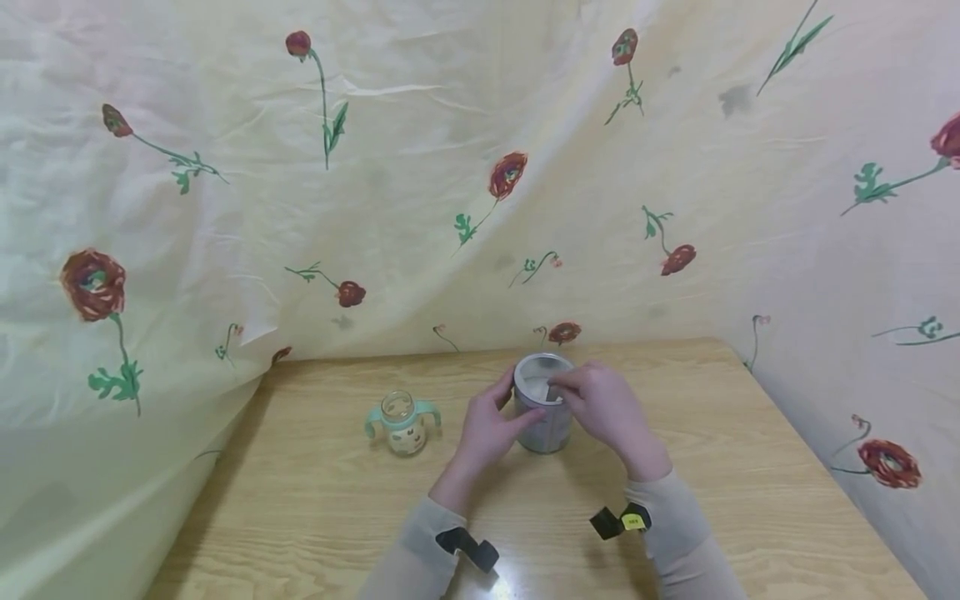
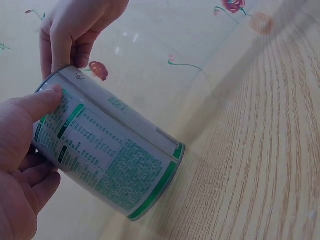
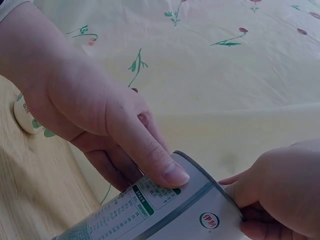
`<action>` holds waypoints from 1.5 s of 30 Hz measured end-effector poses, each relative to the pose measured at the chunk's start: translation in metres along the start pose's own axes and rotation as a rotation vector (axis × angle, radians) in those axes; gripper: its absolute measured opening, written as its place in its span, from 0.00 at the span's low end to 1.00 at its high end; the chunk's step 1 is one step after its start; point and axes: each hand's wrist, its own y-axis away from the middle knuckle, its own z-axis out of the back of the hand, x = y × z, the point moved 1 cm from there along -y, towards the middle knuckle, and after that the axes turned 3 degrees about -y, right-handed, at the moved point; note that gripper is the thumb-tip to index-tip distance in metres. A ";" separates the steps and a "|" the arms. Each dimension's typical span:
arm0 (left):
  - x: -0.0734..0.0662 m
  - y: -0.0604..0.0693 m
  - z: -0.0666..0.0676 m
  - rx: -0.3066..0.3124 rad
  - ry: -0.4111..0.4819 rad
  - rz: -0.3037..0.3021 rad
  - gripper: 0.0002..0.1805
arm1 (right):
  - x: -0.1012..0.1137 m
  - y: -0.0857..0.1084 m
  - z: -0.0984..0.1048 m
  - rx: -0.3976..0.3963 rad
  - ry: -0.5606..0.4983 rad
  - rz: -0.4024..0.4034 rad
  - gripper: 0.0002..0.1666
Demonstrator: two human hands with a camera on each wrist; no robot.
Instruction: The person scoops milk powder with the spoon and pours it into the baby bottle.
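My left hand (image 1: pixel 485 425) grips a milk powder can (image 1: pixel 545 429) around its side near the rim, thumb across the green-and-white printed label. The can stands upright on the table, its top uncovered and pale inside. My right hand (image 1: pixel 606 408) reaches over the rim with curled fingers at the mouth, pinching a small greyish piece (image 1: pixel 553 393). Its kind is hard to make out. In the left wrist view the can's wall (image 2: pixel 115 145) hides those fingertips. Left of the can stands a clear baby bottle (image 1: pixel 406 433) with turquoise handles and no cap on.
The light wooden table (image 1: pixel 315 500) carries the can and the bottle. A cream cloth (image 1: pixel 420 208) printed with red flowers hangs behind the table and along its sides. Dark wrist cameras are strapped over both sleeves (image 1: pixel 678 533).
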 end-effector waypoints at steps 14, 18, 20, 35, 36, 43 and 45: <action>-0.001 0.001 -0.002 -0.002 -0.008 0.035 0.48 | -0.001 0.007 0.002 -0.180 -0.359 -0.380 0.12; 0.000 0.000 -0.004 0.009 -0.009 0.073 0.52 | -0.011 0.015 0.002 -0.302 -0.386 -0.436 0.11; -0.001 -0.001 -0.005 0.015 0.003 0.083 0.53 | -0.016 0.021 0.002 -0.371 -0.409 -0.459 0.12; -0.002 -0.006 -0.011 -0.019 0.119 0.072 0.52 | -0.036 0.030 -0.005 -0.497 -0.629 -0.477 0.11; -0.002 -0.006 -0.011 -0.021 0.119 0.073 0.52 | -0.037 0.030 -0.006 -0.500 -0.631 -0.473 0.11; -0.003 -0.006 -0.009 -0.030 0.116 0.084 0.52 | -0.040 0.030 -0.013 -0.528 -0.656 -0.474 0.11; -0.002 -0.005 -0.009 -0.032 0.114 0.085 0.52 | -0.040 0.030 -0.015 -0.534 -0.670 -0.477 0.12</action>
